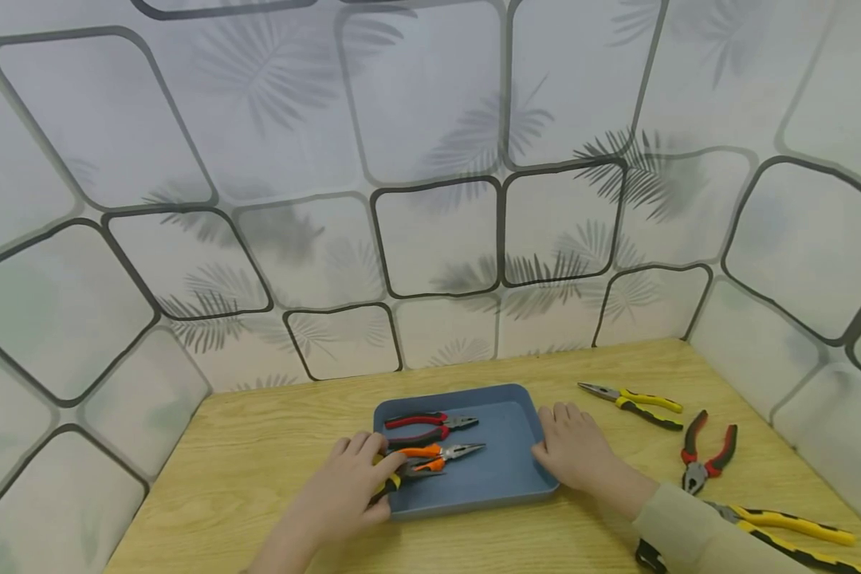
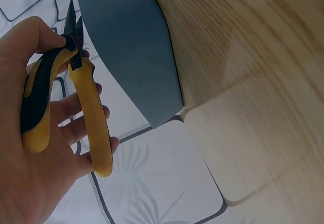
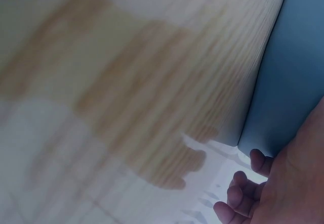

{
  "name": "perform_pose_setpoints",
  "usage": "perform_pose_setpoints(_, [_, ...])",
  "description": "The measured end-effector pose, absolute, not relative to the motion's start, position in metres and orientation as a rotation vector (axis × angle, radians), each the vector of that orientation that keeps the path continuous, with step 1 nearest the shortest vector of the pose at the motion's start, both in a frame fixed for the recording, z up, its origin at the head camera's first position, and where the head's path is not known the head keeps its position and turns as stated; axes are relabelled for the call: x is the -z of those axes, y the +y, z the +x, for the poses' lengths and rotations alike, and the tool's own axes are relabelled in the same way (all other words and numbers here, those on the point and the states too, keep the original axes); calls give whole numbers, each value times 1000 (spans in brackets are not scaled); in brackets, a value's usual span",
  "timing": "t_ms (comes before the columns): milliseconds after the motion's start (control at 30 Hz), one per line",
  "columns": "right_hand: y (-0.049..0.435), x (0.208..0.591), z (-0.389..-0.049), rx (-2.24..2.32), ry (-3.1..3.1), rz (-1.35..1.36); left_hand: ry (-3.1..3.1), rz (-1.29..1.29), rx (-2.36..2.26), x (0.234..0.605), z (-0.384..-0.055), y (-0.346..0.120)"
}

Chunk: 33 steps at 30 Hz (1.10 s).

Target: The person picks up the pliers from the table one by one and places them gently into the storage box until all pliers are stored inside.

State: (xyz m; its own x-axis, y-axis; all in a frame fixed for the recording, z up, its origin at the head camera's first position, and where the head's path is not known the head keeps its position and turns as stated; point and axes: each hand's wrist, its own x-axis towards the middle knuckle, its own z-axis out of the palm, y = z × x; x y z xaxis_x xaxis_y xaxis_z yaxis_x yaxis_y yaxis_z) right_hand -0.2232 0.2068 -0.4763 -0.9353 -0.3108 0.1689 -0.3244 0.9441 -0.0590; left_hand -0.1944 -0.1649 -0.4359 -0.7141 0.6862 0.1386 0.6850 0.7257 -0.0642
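Observation:
My left hand point(image 1: 346, 485) holds yellow-and-black needle-nose pliers point(image 2: 95, 125) at the near left corner of a blue tray point(image 1: 520, 458). The thumb presses one handle and the fingers lie behind the other; the jaws point into the tray. In the tray lie red-and-black combination pliers point(image 1: 461, 422) and orange-handled needle-nose pliers point(image 1: 465, 450), both pointing right. My right hand point(image 1: 579, 448) grips the tray's right rim, thumb at the inner side. In the right wrist view its curled fingers point(image 3: 243, 183) show beside the tray's outer wall point(image 3: 283, 77); the thumb is hidden there.
On the wooden table point(image 1: 273, 434), right of the tray, lie yellow-and-black long-nose pliers point(image 1: 604, 391), red-and-black pliers point(image 1: 696, 476) and larger yellow-and-black pliers point(image 1: 796, 522), partly behind my right sleeve point(image 1: 696, 526). A dark handle end point(image 1: 649, 556) shows below the sleeve. Patterned walls point(image 1: 438, 239) enclose the table.

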Motion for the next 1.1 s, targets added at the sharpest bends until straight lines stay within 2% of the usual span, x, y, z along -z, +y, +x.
perform_pose_setpoints(1100, [205,476,-222,-116,-2967,455,-2673,-1227,-58,447,-214,-137])
